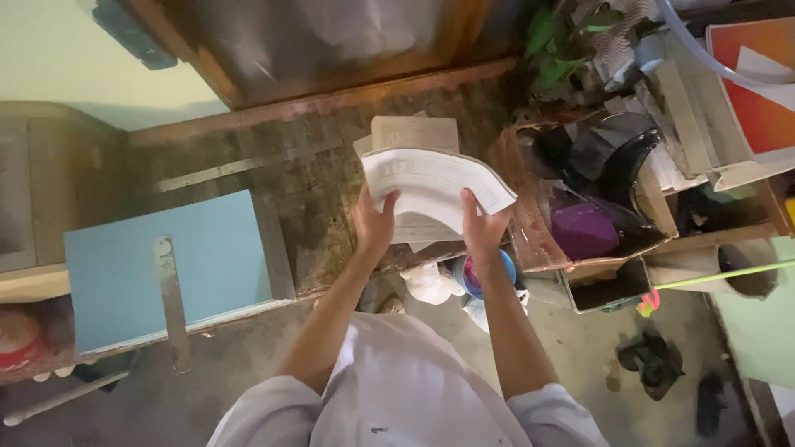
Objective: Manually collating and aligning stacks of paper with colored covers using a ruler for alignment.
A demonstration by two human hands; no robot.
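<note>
Head view is looking straight down on two bare forearms reaching out from pale, soft sleeves. The left hand [374, 222] is gripping the near left edge of a bundle of papers [435, 189], fingers curled around it with the thumb on top. The right hand [483, 225] is clasping the near right edge in the same closed way. The papers are thin, off-white sheets, faintly printed, bowing upward in a curve between the two hands, with a stiffer tan sheet showing behind them. They are hanging in the air above a grimy, mottled dark worktop [306, 178]. On that surface to the left, a smooth, flat light-blue panel [224, 257] is lying with a dull metal ruler [171, 298] across it. To the right, a worn cardboard box [542, 248] is holding a glossy purple container [585, 232].
</note>
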